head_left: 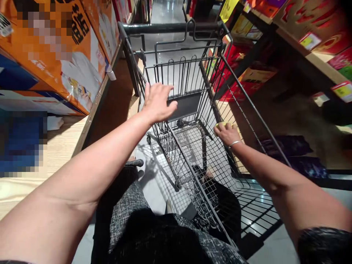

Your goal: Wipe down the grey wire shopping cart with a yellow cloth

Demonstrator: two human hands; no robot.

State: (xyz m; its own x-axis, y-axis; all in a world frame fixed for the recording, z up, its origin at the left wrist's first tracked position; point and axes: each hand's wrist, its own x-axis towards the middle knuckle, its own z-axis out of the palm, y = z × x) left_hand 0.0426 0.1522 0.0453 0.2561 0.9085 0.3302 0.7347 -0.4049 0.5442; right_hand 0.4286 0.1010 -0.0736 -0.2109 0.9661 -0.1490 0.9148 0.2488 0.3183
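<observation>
A dark wire shopping cart (192, 176) stands in front of me, its handle bar at the far end. Above the cart's left rim is my left hand (159, 102), palm down with the fingers spread and nothing in them. On the right, inside the cart's outline, my right hand (227, 134) has its fingers curled over a yellow item (224, 124), mostly hidden beneath them. A thin silver bracelet (234, 144) circles the right wrist. The wire basket shows no goods, and the floor is visible through its mesh.
Orange printed boxes (90, 33) stand on a wooden shelf (66, 135) at the left. Shelves (324, 66) with red packages and price tags line the right side. A grey tiled aisle (165, 11) runs beyond the cart. My legs are close against the cart's near end.
</observation>
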